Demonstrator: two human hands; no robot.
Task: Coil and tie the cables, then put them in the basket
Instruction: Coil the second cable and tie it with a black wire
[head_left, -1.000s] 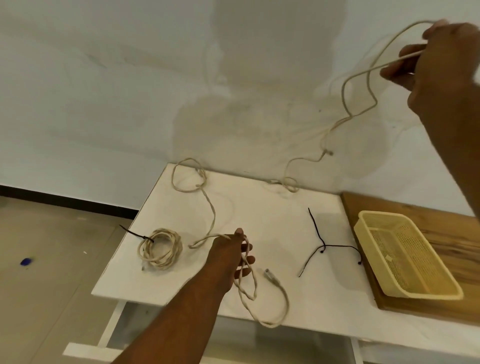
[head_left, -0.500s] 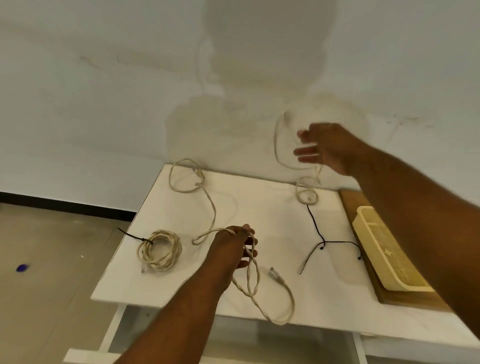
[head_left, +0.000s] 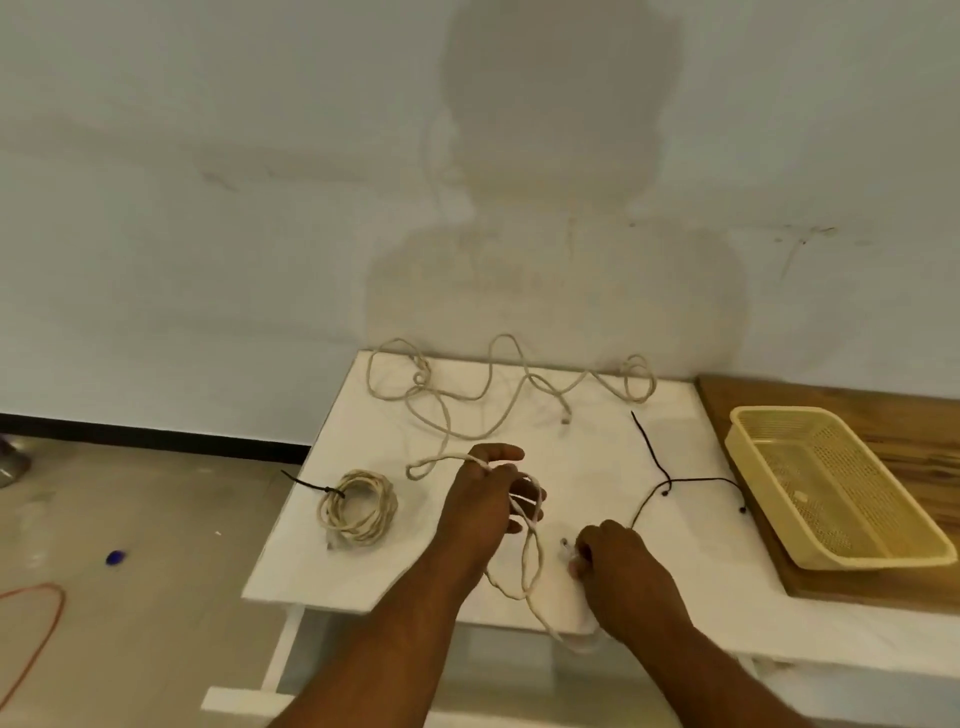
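- Loose cable (head_left: 470, 397), beige, lay sprawled across the far half of the white table (head_left: 332, 561), and what a tangle: bends and small loops ran along the edge by the wall (head_left: 208, 260).
- One plug end (head_left: 566, 418) of it rested on the tabletop, out in the middle.
- Left hand (head_left: 485, 496) was right in the thick of it, fingers partly curled, with turns of the loose cable hung round them and a strand crossing its knuckles.
- From there the cable dropped in long loops toward the table's near edge and slipped just over it.
- Right hand (head_left: 618, 569) was down on the table close beside the left, fingers curled in a narrow pinch on the cable just behind its other plug (head_left: 565, 545).
- Off to the left sat a coiled cable (head_left: 358, 506), bound with a black tie whose tail stuck out past the table edge.
- Two black ties (head_left: 670, 483) lay crossed on the table, between the hands and the basket.
- Yellow basket (head_left: 769, 411) sat on a wooden board (head_left: 893, 421) at the right, well apart from both cables.
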